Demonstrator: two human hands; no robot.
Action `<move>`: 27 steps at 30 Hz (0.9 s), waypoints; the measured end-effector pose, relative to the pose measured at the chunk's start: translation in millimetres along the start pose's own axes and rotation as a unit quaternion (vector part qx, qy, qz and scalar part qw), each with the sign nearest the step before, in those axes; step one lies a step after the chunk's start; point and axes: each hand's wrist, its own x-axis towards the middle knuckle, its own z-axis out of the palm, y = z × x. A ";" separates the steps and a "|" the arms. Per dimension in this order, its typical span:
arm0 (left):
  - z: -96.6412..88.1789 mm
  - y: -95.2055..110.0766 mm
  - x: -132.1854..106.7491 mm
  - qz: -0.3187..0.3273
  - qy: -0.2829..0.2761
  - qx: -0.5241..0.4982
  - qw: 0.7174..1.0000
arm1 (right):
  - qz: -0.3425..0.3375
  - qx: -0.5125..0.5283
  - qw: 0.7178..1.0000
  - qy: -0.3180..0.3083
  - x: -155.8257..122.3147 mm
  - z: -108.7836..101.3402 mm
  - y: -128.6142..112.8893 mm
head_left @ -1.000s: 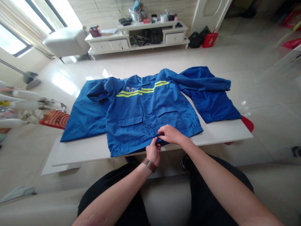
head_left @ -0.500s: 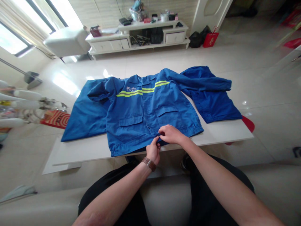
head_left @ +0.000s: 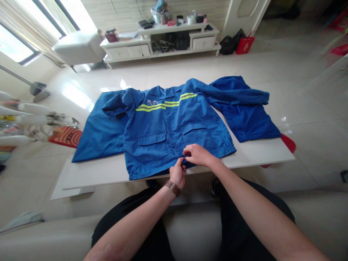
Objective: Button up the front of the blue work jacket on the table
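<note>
On my feed, thumb and fingers of the left hand (head_left: 177, 174) are pinched together on the front hem of the blue jacket (head_left: 176, 125). Right hand (head_left: 198, 154), just beside it: thumb and forefinger also closed on that hem, at the foot of the front opening; exact fingertip contact too small for me to tell. Brown-strapped watch (head_left: 173, 188) on the left wrist. Jacket lies front up on the white table (head_left: 263, 150), collar away from me, hem at the near edge, yellow-green stripes across the chest. One sleeve rests over the left blue garment (head_left: 95, 136), the other over the right blue garment (head_left: 247, 123). Beyond, across the floor: white cabinet (head_left: 118, 53), red bag (head_left: 245, 45) near it.
</note>
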 end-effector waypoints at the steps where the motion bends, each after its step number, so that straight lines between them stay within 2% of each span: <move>1: 0.1 0.2 0.0 -0.003 -0.003 -0.001 1.000 | 0.003 0.001 1.000 0.001 0.2 0.0 0.3; 5: 0.6 1.1 0.6 -0.013 -0.007 0.007 1.000 | 0.020 0.004 1.000 0.004 1.1 0.2 2.0; 11: 1.8 4.1 2.2 -0.015 -0.009 0.010 1.000 | 0.012 -0.001 1.000 0.027 1.5 0.1 3.3; 18: 2.1 4.8 3.3 -0.005 -0.004 0.007 1.000 | 0.053 0.044 0.997 0.029 2.2 -2.5 2.0; 23: 1.3 3.3 6.3 -0.005 -0.013 -0.010 1.000 | 0.054 0.039 0.997 0.030 2.6 -1.4 2.7; 27: -0.9 2.3 9.1 -0.005 -0.021 0.014 1.000 | 0.054 0.039 0.997 0.025 2.2 0.9 3.1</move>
